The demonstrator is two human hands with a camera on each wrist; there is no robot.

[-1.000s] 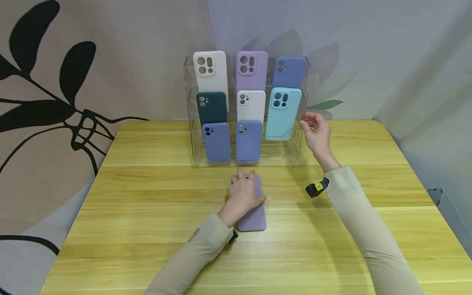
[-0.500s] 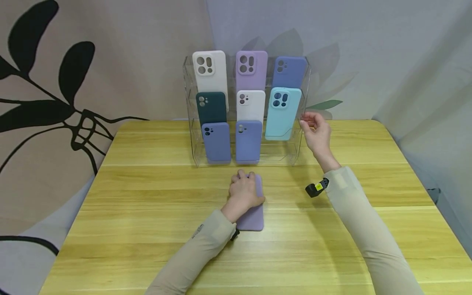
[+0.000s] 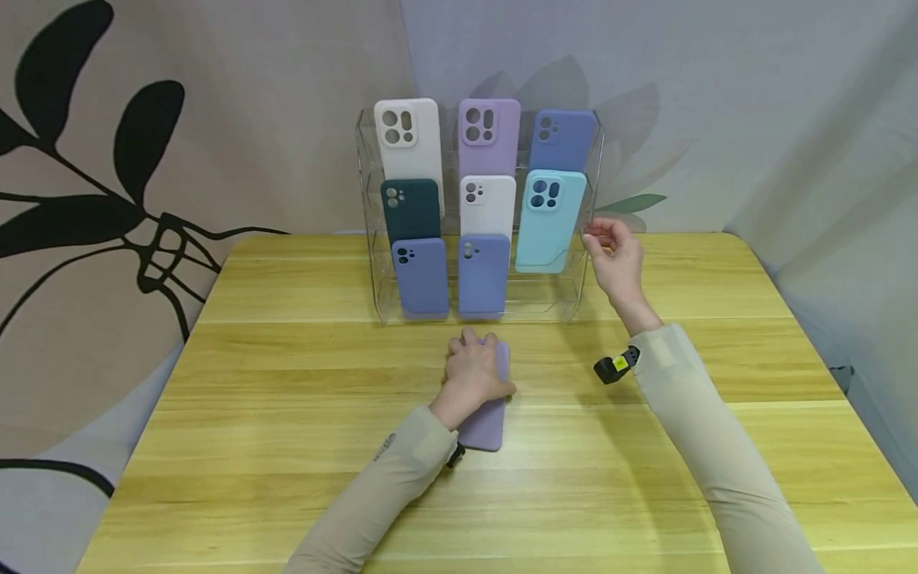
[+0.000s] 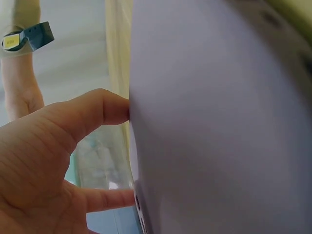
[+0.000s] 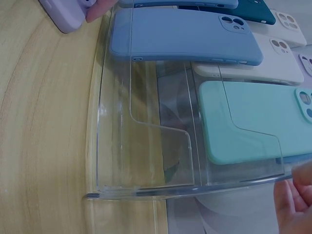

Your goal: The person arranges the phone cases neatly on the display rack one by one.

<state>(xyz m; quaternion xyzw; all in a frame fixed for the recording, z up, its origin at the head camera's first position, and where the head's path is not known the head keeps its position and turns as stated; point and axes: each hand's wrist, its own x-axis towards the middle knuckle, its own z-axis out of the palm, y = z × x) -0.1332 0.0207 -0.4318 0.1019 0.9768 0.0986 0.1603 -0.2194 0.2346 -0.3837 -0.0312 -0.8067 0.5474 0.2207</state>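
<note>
In the head view, a light purple phone case [image 3: 485,426] is on the wooden table in front of the rack, partly covered by my left hand [image 3: 473,376]. That hand grips the case from above, fingers at its far end and thumb at its right edge. The left wrist view shows the thumb [image 4: 97,112] and a finger against the edge of the case [image 4: 195,122]. My right hand [image 3: 618,259] pinches the right side edge of a clear acrylic display rack [image 3: 538,299], just beside a turquoise phone case [image 3: 552,227].
The rack bears several more cases in tiers: white [image 3: 423,163], purple [image 3: 502,155] and blue [image 3: 562,151] on top, dark green [image 3: 412,215] and white [image 3: 488,207] in the middle, blue [image 3: 423,283] and periwinkle [image 3: 484,279] below. A curtain [image 3: 308,119] hangs behind the table.
The purple case has shifted a little left under my left hand, and its visible width is narrower, as if tipped. My right hand stays put on the rack.
</note>
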